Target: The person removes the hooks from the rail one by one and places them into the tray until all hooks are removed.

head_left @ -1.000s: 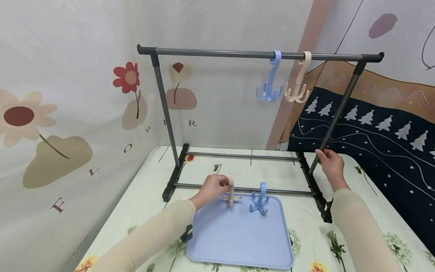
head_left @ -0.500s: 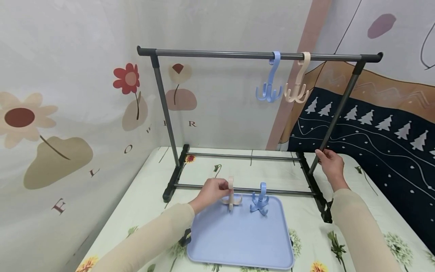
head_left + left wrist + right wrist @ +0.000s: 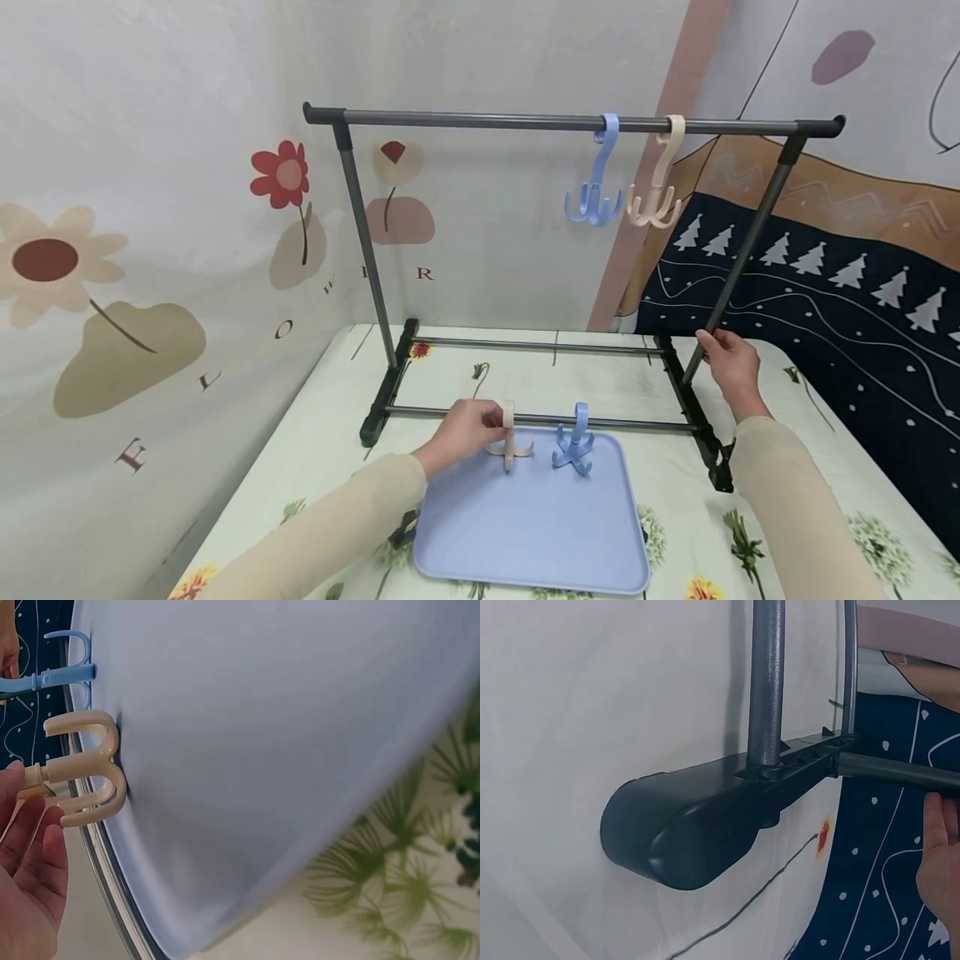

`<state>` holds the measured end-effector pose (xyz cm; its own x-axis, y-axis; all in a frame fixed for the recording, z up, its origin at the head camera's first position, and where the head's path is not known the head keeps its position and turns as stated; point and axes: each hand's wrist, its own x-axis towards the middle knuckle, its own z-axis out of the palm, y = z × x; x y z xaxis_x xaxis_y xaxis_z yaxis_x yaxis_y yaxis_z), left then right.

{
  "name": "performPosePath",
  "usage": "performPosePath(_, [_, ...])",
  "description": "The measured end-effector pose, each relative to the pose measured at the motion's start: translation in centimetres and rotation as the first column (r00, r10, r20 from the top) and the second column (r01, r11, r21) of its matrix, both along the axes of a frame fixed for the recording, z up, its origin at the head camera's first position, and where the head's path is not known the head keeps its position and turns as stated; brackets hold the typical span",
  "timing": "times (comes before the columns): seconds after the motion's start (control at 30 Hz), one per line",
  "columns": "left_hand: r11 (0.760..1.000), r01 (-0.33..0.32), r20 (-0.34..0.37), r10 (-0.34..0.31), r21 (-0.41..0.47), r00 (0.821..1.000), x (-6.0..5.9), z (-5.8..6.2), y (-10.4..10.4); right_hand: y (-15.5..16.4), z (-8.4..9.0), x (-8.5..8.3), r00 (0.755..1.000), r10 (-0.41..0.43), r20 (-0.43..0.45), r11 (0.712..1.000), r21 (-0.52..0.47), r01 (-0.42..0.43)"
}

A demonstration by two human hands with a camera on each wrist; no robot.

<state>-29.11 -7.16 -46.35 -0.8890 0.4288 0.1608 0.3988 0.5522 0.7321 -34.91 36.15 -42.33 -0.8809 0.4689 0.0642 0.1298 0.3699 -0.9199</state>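
Left hand (image 3: 461, 429): fingers pinch the stem of the beige hook (image 3: 509, 439), which stands upright with its prongs on the far edge of the blue tray (image 3: 525, 533), just beside the blue hook (image 3: 574, 442). Right hand (image 3: 729, 360): fingers curled round the rack's right upright pole (image 3: 742, 250), near its base on the surface.
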Motion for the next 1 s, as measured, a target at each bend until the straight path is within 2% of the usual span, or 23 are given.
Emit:
performPosePath(0.23, [0.999, -0.025, -0.009, 0.024, -0.021, 1.0, -0.1, 0.4, -1.2, -0.1, 0.1, 0.1, 1.0, -0.008, -0.004, 1.0, -0.006, 0.008])
performPosePath(0.4, [0.995, -0.093, -0.016, 0.094, 0.033, 0.995, -0.8, 1.2, -2.3, -0.2, 0.1, 0.3, 1.0, -0.009, 0.013, 1.0, 0.03, 0.009])
performPosePath(0.5, [0.988, -0.146, -0.045, 0.148, 0.051, 0.988, -1.5, 1.8, -3.1, -0.2, 0.2, 0.3, 1.0, -0.004, 0.013, 0.997, 0.072, 0.003])
performPosePath(0.7, [0.968, -0.241, -0.097, 0.247, 0.07, 0.964, -2.6, 4.2, -5.3, -0.2, 0.4, 0.8, 0.999, 0.021, 0.032, 0.982, 0.188, -0.026])
performPosePath(1.0, [0.934, -0.328, -0.105, 0.344, 0.144, 0.933, -4.5, 8.2, -9.1, 0.2, 0.1, 1.9, 0.997, 0.03, 0.076, 0.931, 0.361, -0.055])
